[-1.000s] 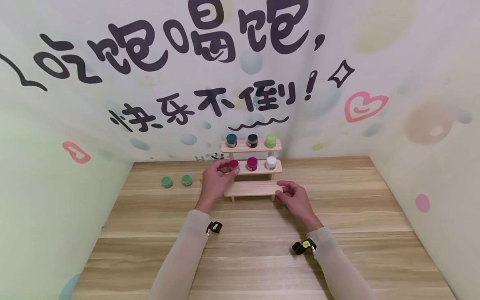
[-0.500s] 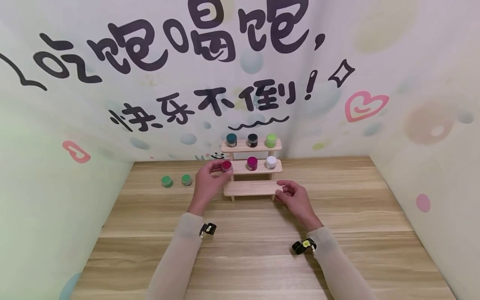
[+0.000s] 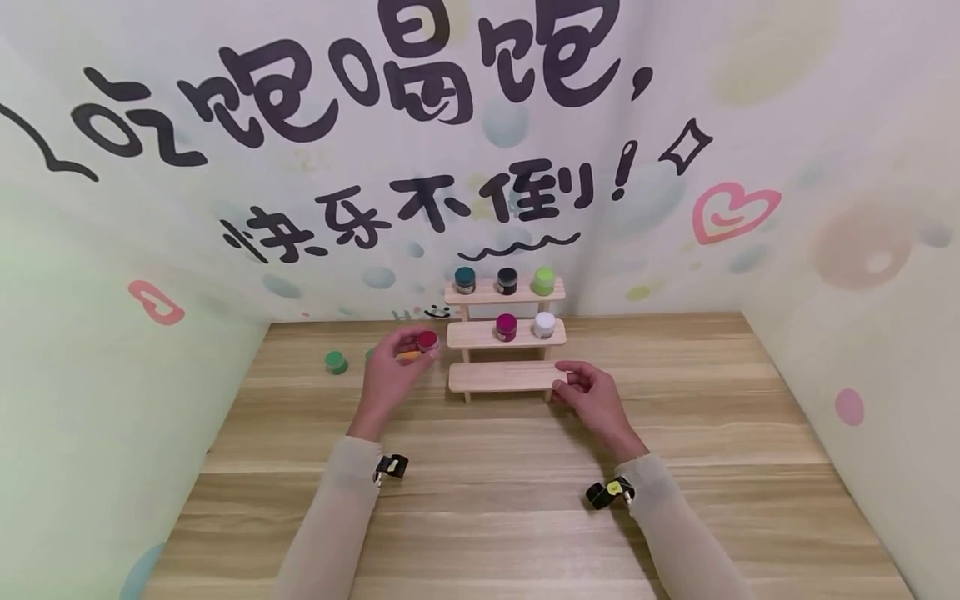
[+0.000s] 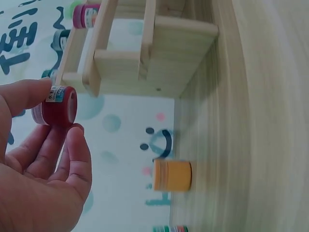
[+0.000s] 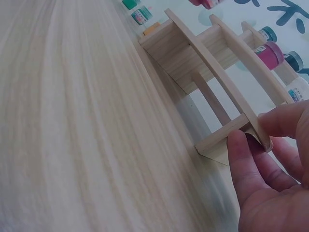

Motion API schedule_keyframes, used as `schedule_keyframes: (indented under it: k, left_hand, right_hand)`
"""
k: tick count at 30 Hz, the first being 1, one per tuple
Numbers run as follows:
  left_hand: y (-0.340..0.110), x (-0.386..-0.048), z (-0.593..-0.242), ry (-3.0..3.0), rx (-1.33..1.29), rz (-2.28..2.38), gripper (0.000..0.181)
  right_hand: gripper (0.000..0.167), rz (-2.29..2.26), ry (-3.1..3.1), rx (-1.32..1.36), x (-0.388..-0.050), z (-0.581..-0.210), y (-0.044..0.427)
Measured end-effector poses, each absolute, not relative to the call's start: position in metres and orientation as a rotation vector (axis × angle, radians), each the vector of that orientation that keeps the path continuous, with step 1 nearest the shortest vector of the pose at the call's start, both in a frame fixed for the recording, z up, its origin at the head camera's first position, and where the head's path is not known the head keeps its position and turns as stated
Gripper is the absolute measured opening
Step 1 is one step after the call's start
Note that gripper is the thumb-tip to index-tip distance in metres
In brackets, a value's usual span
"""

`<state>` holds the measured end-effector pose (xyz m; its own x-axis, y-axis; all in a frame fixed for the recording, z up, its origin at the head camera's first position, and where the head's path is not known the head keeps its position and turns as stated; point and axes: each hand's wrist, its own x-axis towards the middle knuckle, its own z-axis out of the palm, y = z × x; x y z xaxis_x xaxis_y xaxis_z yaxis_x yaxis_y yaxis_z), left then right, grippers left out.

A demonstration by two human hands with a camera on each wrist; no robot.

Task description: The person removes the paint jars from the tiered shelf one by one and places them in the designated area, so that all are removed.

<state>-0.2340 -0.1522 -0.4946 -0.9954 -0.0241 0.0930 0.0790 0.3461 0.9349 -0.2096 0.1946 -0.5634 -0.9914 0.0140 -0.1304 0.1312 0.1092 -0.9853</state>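
A small jar of dark red paint [image 3: 427, 341] is pinched between the thumb and fingers of my left hand [image 3: 390, 375], held in the air left of the wooden three-step rack [image 3: 502, 377]. In the left wrist view the red jar [image 4: 62, 107] is tilted on its side relative to that camera. My right hand [image 3: 596, 404] grips the right end of the rack's lowest step; the right wrist view shows thumb and fingers [image 5: 244, 166] around that end. On the middle step stand a magenta jar [image 3: 506, 327] and a white jar [image 3: 544, 324].
Teal [image 3: 465, 280], black [image 3: 507, 281] and light green [image 3: 543, 281] jars stand on the top step. Left of the rack, an orange jar [image 4: 173, 175] and a green jar [image 3: 336, 362] stand on the table, with another green one partly behind my left hand. A printed wall rises behind.
My left hand has lifted the red jar off the left end of the middle step and carried it leftward. The right hand has stayed at the rack's lowest step.
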Motion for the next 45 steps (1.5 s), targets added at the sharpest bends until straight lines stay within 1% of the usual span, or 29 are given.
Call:
schedule_keyframes:
  k: [6,11,26,33,45]
  left_hand:
    - [-0.167,-0.231,-0.500,-2.557,-0.013,-1.656,0.049]
    - [-0.176,-0.231,-0.508,-2.602,-0.007,-1.623,0.046]
    - [-0.193,-0.228,-0.525,-2.735,0.079,-1.530,0.047]
    - [-0.198,-0.226,-0.533,-2.802,0.134,-1.551,0.044]
    - [-0.208,-0.226,-0.545,-2.866,0.121,-1.631,0.046]
  right_hand:
    - [0.036,-2.015,2.271,0.162,-0.211,-0.567,0.195]
    - [0.037,-2.031,2.244,0.173,-0.210,-0.566,0.195]
    - [0.038,-2.048,2.235,0.161,-0.211,-0.565,0.196]
    - [0.038,-2.048,2.237,0.170,-0.210,-0.563,0.195]
    - [0.038,-2.027,2.258,0.169,-0.211,-0.565,0.196]
